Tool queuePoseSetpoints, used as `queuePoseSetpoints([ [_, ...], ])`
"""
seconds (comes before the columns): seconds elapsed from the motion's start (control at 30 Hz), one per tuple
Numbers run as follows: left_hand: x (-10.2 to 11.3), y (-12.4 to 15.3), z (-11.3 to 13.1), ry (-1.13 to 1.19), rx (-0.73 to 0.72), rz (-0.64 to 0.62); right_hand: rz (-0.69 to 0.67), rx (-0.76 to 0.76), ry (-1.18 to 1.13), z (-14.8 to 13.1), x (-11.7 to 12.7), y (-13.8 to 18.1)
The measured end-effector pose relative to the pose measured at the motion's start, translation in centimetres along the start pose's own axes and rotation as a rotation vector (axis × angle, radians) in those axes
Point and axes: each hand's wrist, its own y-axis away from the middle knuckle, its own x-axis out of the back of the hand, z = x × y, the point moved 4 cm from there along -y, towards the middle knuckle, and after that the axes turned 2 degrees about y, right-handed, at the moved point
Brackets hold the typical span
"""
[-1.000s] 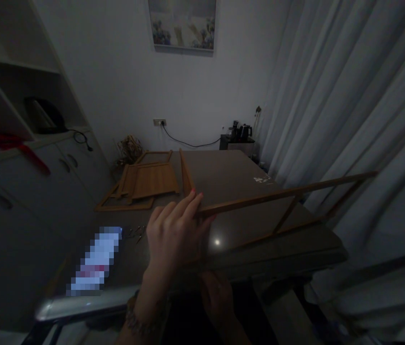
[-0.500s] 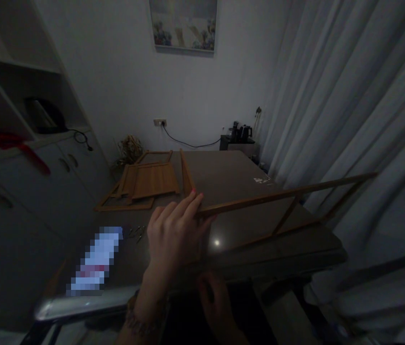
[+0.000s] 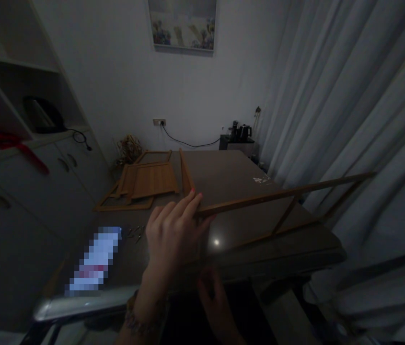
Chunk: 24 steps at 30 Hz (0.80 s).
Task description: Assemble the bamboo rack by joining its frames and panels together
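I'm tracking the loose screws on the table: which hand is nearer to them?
Left. The left hand, gripping the frame, is just right of the screws; the right hand sits lower, at the near edge of the table, farther off.

Dim room. Left hand (image 3: 173, 230) grips the near end of a wooden frame (image 3: 282, 194), fingers over the top rail. The frame stands on edge on the dark surface (image 3: 231, 172) and runs off toward 3 o'clock. Right hand (image 3: 214, 299) sits low at 6 o'clock, under the surface edge, grip too dark to read. Screws (image 3: 135, 232) lie at 9 o'clock of the left hand. Wooden panels (image 3: 144, 184) are stacked at 11 o'clock.
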Motion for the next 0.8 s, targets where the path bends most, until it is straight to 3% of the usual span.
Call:
queuePoseSetpoints([
  [0.43, 0.0, 0.0, 0.0, 0.011, -0.009, 0.003, -0.122, -0.237, -0.314, -0.8, -0.2, -0.9],
  [0.7, -0.1, -0.1, 0.0, 0.011, 0.007, -0.015, -0.114, -0.243, -0.360, -1.4, -0.5, -0.5],
  [0.8, 0.0, -0.1, 0.0, 0.019, 0.010, -0.022, -0.049, -0.203, -0.370, -0.8, -0.7, -0.4],
])
